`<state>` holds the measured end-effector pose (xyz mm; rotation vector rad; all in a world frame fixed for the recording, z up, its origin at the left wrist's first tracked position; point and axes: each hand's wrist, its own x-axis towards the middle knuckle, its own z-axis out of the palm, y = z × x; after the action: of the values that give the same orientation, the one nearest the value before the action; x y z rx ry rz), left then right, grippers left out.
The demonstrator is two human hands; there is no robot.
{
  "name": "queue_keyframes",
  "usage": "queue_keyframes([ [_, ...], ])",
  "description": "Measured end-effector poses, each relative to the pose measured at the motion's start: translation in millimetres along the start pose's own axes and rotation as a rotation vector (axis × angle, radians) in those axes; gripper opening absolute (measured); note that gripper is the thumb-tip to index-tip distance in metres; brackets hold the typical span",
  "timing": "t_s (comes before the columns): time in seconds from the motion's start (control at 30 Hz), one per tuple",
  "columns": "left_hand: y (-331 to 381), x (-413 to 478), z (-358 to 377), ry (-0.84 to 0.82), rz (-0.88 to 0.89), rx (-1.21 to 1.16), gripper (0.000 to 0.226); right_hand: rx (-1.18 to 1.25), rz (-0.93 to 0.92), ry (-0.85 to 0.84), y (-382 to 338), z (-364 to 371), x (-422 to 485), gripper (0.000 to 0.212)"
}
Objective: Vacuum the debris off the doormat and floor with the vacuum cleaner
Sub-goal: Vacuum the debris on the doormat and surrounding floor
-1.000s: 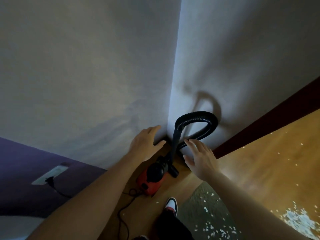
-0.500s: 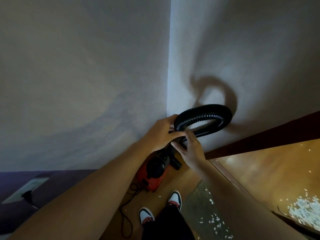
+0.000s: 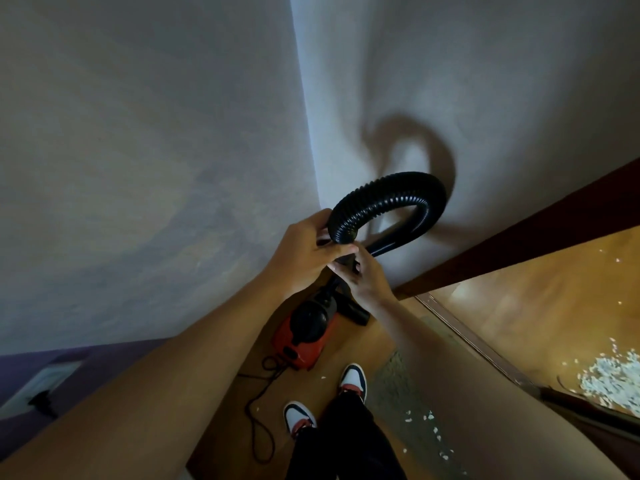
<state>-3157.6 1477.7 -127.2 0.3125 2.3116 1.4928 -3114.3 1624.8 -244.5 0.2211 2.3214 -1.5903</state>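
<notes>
A red and black vacuum cleaner (image 3: 304, 336) sits on the wooden floor in the wall corner. Its black ribbed hose (image 3: 391, 199) loops up in front of the wall. My left hand (image 3: 304, 252) is closed around the near end of the hose. Just below it, my right hand (image 3: 363, 275) grips the black tube beneath the hose end. A grey doormat (image 3: 394, 393) lies by my feet, strewn with white debris (image 3: 427, 417). A larger pile of white debris (image 3: 613, 379) lies on the floor at the right.
Two walls meet in a corner right ahead. The black power cord (image 3: 258, 407) trails on the floor left of my shoes (image 3: 353, 379). A wall socket (image 3: 45, 386) with a plug is at lower left. A dark doorframe (image 3: 554, 230) and threshold strip (image 3: 467, 337) run along the right.
Both hands went from open near the hose to closed on it. The hose loop has been lifted higher, and the view has shifted closer to the corner.
</notes>
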Motion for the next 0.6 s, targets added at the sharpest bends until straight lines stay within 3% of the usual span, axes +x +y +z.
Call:
queue_keyframes([
  [0.2, 13.7, -18.1, 10.5, 0.092, -0.026, -0.073, 0.035, 0.069, -0.008, 0.006, 5.0, -8.3, -19.6, 0.047],
  [0.43, 12.2, -50.7, 17.5, 0.194, -0.137, -0.218, 0.021, 0.016, -0.092, 0.005, 9.1, -8.4, -64.9, 0.031],
  [0.6, 15.9, -89.3, 30.0, 0.225, -0.249, -0.360, 0.026, 0.008, -0.052, 0.028, 20.4, 3.8, -119.5, 0.022],
])
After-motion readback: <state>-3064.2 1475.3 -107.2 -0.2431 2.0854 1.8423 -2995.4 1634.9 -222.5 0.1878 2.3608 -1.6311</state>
